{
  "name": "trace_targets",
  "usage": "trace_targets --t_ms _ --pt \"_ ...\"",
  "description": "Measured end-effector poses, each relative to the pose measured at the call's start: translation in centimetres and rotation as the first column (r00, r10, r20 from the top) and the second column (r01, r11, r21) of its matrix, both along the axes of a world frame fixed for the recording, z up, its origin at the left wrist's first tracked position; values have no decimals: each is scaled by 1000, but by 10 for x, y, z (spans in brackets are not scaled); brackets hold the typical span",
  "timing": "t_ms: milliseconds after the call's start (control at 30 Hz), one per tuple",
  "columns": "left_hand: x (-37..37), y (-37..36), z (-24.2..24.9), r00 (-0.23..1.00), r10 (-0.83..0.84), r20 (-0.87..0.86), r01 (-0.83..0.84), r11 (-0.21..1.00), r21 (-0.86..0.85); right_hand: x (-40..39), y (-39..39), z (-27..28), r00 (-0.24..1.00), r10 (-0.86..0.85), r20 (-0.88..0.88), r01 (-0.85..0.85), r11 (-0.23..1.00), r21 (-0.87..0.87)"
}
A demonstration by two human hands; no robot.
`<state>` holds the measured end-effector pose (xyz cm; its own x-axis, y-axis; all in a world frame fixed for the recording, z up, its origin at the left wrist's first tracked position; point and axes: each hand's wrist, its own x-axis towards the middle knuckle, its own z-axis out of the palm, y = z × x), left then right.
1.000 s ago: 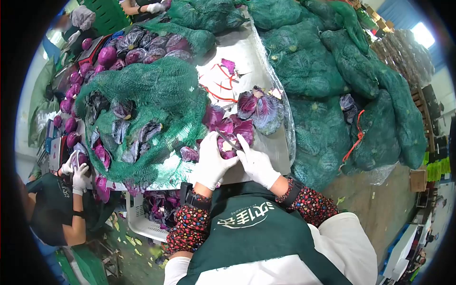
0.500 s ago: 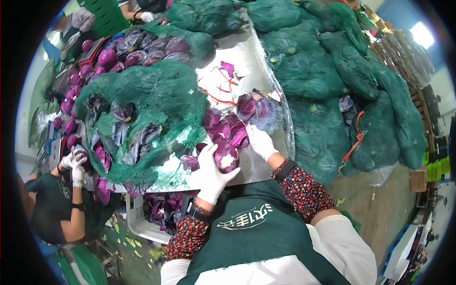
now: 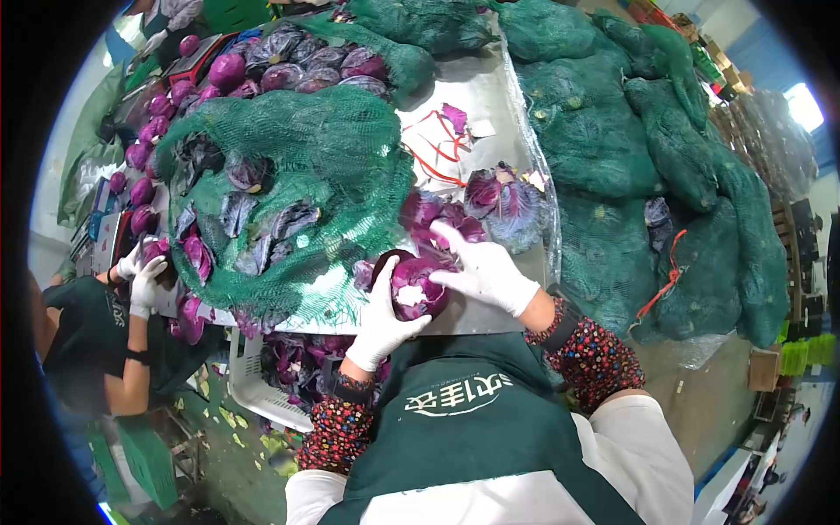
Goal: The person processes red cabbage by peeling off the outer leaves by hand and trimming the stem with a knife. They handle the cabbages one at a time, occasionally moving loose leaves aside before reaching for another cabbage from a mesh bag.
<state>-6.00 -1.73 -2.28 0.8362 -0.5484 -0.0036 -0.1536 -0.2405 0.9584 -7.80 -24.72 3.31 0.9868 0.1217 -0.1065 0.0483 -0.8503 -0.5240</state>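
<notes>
The right hand (image 3: 490,271) has come back to the red cabbage (image 3: 427,278) after reaching over the loose purple leaves (image 3: 448,214) half a second ago; its thumb now meets the cabbage's right side, while the forefinger stretches forward, so the fingers stand wide rather than gripping. The left hand (image 3: 385,319) stays curled around the left side of the cabbage, holding it near the front edge of the worktop (image 3: 468,83); a dark curved edge, probably a leaf, shows between its fingers and the cabbage.

A second ago both hands met over the stem end with a knife blade between them; no blade can be made out now, and I cannot tell whether the right hand conceals it. The pale cut base faces up toward the camera; that suggests cutting has given way, for the moment, to handling the outer leaves. The leaf pile lies just beyond the cabbage; a bluish outer-leaf cluster (image 3: 507,212) sits right of that pile, and the green mesh sack (image 3: 289,131) spreads to the left.
</notes>
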Motion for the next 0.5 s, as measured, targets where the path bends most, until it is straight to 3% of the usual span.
trace_targets --t_ms 67,133,267,300,400,433,500 --pt "4 -1 -1 997 -54 53 52 998 37 -3 1 9 999 28 -32 -28 1000 14" --pt "6 0 -4 991 -108 -85 104 994 -40 1 -4 -5 939 182 293 -207 977 57" --pt "12 -2 9 982 -187 5 187 982 28 6 -7 -4 943 257 213 -262 965 -5" --pt "14 0 11 973 -228 -40 231 969 87 10 -7 0 950 276 143 -275 961 -24" --pt "16 -3 17 937 -289 198 227 931 285 16 -3 16 939 343 -40 -342 912 -226" --pt "17 -4 17 937 -287 198 226 932 284 15 -2 13 938 344 -40 -344 911 -227" --pt "18 -5 17 951 -283 128 249 941 232 14 -3 -4 971 211 111 -186 961 -204"
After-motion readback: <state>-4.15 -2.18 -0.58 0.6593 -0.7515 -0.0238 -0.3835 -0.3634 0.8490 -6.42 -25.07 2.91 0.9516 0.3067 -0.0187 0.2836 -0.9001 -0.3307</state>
